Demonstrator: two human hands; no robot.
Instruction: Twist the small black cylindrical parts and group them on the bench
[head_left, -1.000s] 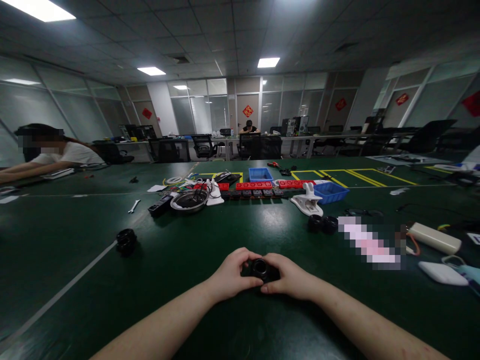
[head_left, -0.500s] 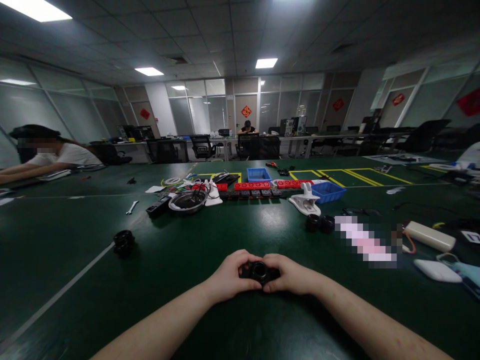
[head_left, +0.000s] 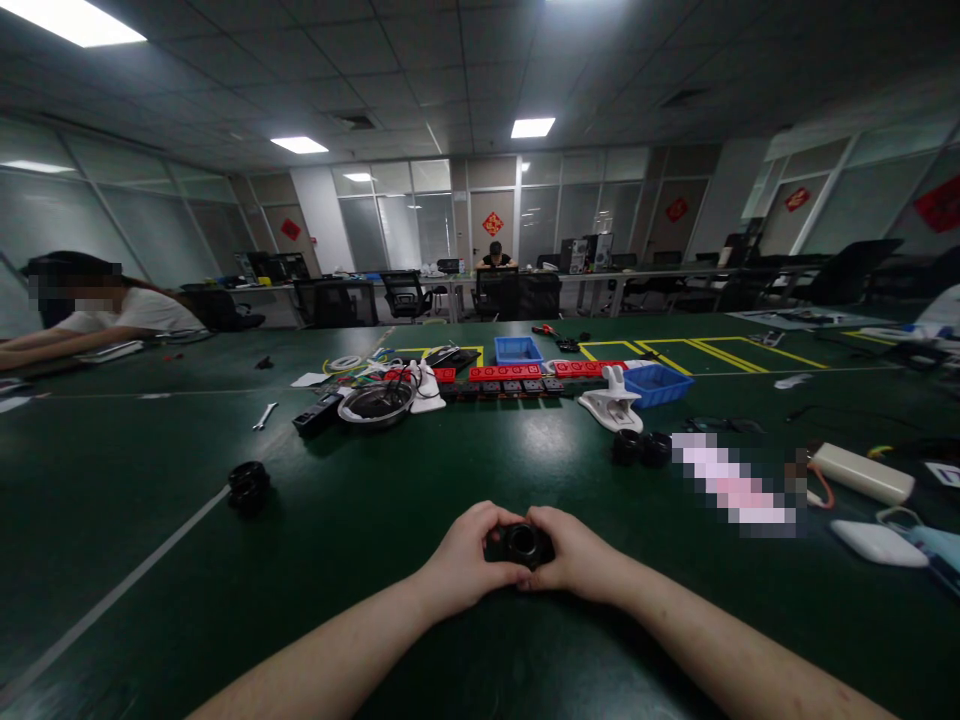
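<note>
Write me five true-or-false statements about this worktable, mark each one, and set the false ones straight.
1. The left hand and the right hand both hold the black part with the round opening. True.
2. The wrench is in the right hand. False: it lies on the green table, off to the left.
3. A blue tray sits beside the white clip. True.
4. The white clip is nearer the person than the held black part. False: it is farther away.
5. The red strip at the middle of the table lies beyond both hands. True.
</note>
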